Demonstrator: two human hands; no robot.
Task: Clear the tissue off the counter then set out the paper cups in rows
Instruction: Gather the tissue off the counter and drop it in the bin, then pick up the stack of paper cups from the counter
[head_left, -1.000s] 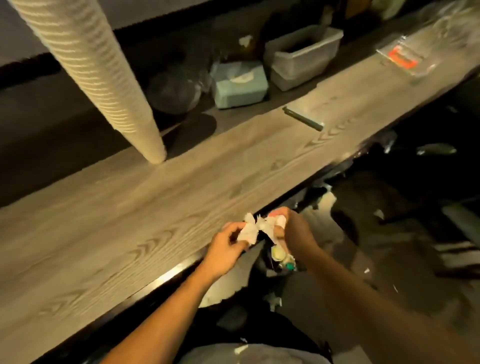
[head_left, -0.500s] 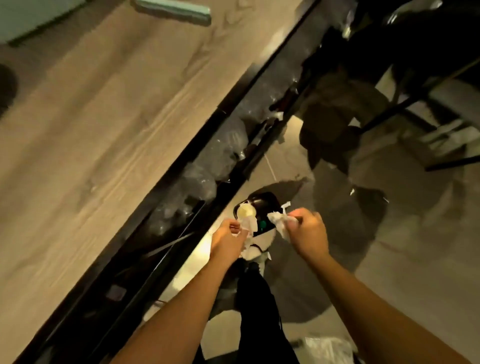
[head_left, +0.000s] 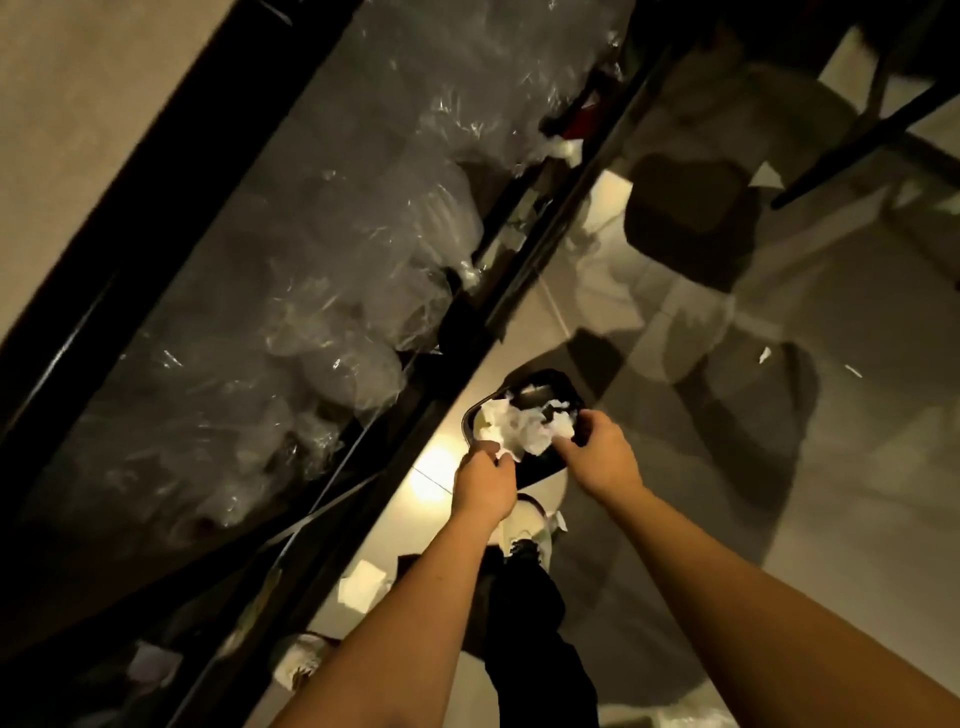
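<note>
In the upper left of the frame, a corner of the wooden counter (head_left: 67, 130) is showing, with its dark edge running diagonally down toward the lower left. Just right of that edge, clear plastic bags (head_left: 332, 291) are lying bunched on the lower shelf, catching the light across the middle of the frame. Below centre, the left hand (head_left: 484, 486) is reaching down with its fingers pinched on the near edge of the crumpled white tissue (head_left: 511, 423). The tissue is sitting in the mouth of a small black bin (head_left: 545, 467) on the floor, just right of the shelf frame. To the right of it, the right hand (head_left: 602, 457) is hanging over the bin with its fingers curled down onto the tissue's far side; whether it is gripping or only touching cannot be told. Below the hands, a pale shoe (head_left: 535, 530) and a dark trouser leg (head_left: 530, 623) are standing on the grey floor (head_left: 779, 519), which is filling the right of the frame.
</note>
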